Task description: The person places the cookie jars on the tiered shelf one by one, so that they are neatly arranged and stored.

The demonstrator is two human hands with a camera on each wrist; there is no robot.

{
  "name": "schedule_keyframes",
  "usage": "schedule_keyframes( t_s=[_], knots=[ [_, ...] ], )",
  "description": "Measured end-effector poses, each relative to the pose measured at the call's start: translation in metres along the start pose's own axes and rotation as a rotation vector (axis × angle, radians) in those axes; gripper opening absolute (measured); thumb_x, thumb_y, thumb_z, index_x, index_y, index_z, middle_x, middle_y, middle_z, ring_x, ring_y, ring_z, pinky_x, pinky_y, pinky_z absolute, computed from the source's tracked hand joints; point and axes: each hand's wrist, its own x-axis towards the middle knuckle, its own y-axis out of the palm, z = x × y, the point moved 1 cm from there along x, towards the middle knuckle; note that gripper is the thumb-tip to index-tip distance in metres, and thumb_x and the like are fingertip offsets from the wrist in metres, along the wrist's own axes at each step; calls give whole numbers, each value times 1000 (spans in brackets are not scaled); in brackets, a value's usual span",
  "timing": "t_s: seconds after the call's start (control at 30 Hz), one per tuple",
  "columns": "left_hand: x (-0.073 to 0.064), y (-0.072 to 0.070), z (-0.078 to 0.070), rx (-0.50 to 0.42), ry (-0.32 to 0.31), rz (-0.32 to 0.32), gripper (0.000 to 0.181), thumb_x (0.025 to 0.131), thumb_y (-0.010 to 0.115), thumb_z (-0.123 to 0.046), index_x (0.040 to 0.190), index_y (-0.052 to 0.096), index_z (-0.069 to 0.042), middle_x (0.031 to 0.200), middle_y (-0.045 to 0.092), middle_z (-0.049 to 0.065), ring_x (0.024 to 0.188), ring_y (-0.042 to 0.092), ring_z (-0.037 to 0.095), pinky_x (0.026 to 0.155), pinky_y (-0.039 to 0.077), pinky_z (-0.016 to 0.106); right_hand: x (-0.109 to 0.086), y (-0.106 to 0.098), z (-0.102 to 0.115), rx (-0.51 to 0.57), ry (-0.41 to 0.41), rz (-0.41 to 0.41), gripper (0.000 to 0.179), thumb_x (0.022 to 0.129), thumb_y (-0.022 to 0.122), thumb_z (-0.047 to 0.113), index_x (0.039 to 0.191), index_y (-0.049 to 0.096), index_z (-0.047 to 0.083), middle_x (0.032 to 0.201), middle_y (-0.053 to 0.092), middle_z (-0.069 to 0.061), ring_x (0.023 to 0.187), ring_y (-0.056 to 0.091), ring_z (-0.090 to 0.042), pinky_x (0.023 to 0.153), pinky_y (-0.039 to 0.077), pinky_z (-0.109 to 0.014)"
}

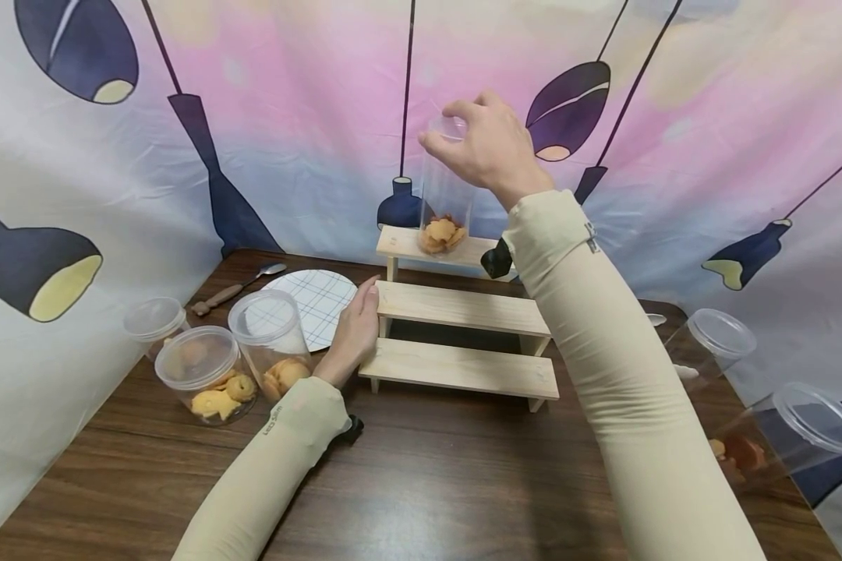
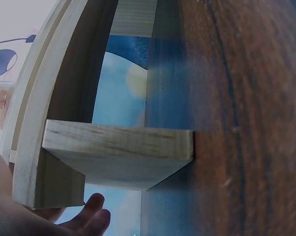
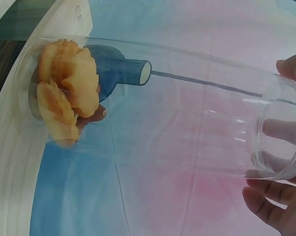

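Note:
My right hand (image 1: 491, 148) grips the top of a tall clear plastic jar (image 1: 446, 183), thumb and fingers around its rim. Golden cookies (image 3: 69, 88) lie in the bottom of this jar. Its base is at the left part of the top step of a three-tier wooden stand (image 1: 463, 305); exact contact is hard to tell. Against the left end of the middle step, my left hand (image 1: 354, 331) holds the stand. The left wrist view shows its fingertips (image 2: 94, 202) reaching beneath the board.
Left on the brown table (image 1: 421, 483) stand several lidded cookie jars (image 1: 206, 374), by a white checked plate (image 1: 316, 292) and a wooden-handled spoon (image 1: 235, 288). At right are a clear jar (image 1: 716, 335) and a taller one (image 1: 800, 428). A printed cloth (image 1: 309, 117) hangs behind.

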Motion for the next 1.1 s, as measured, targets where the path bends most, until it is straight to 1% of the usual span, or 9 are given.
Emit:
schedule_keyframes(
  t_s=[0.3, 0.4, 0.5, 0.6, 0.73, 0.87, 0.93, 1.03, 1.1],
  knots=[
    [0, 1, -1, 3, -2, 2, 57, 107, 17, -53, 156, 32, -30, 158, 38, 5, 145, 33, 29, 119, 26, 47, -1, 0, -1, -19, 3, 18, 76, 88, 44, 77, 149, 47, 32, 148, 43, -5, 132, 45, -24, 105, 40, -43],
    [0, 1, 0, 7, -5, 0, 57, 106, 17, -53, 156, 32, -30, 158, 39, 5, 145, 33, 30, 119, 26, 48, -2, -1, -1, -16, 8, 41, 81, 86, 43, 80, 154, 39, 35, 151, 40, -6, 131, 45, -26, 105, 40, -45],
    [1, 1, 0, 7, -11, -3, 57, 106, 17, -53, 156, 32, -31, 158, 39, 5, 145, 34, 30, 119, 26, 47, -5, -4, -2, 7, 22, 69, 87, 83, 43, 84, 157, 26, 41, 155, 34, -8, 132, 45, -29, 106, 39, -49],
    [1, 2, 0, 1, -10, 2, 57, 106, 17, -54, 156, 32, -31, 158, 38, 5, 145, 33, 30, 119, 26, 48, -12, -9, -7, 26, 31, 74, 90, 81, 43, 86, 157, 14, 47, 161, 26, -8, 137, 41, -32, 108, 37, -56],
    [2, 4, 1, -6, -8, 12, 58, 106, 17, -54, 157, 31, -30, 158, 38, 5, 146, 32, 29, 120, 25, 47, -27, -20, -22, 29, 22, 47, 91, 82, 44, 85, 157, 8, 49, 164, 19, -10, 142, 35, -37, 108, 34, -64],
    [4, 4, 0, 1, 3, 11, 59, 106, 17, -55, 157, 32, -30, 158, 38, 5, 145, 33, 29, 119, 26, 47, -46, -34, -43, 12, -1, 5, 88, 85, 46, 80, 158, 8, 47, 161, 21, -13, 135, 41, -41, 107, 35, -66],
    [5, 3, -1, 5, 7, 9, 59, 106, 17, -55, 157, 32, -29, 158, 38, 5, 145, 34, 30, 119, 27, 47, -57, -41, -54, 25, -2, -24, 87, 86, 50, 76, 158, 10, 47, 160, 23, -14, 131, 44, -42, 106, 36, -65],
    [5, 3, -2, 4, 7, 9, 59, 106, 16, -56, 156, 32, -30, 158, 38, 5, 145, 34, 30, 119, 27, 47, -75, -51, -72, 49, -13, -74, 85, 88, 55, 69, 158, 15, 44, 157, 27, -18, 128, 44, -43, 105, 36, -63],
    [5, 3, -2, 0, 6, 11, 59, 106, 17, -56, 156, 32, -29, 158, 38, 5, 144, 34, 30, 119, 27, 47, -89, -56, -84, 55, -28, -103, 83, 89, 58, 65, 158, 18, 42, 153, 31, -22, 121, 45, -42, 100, 37, -63]
  ],
)
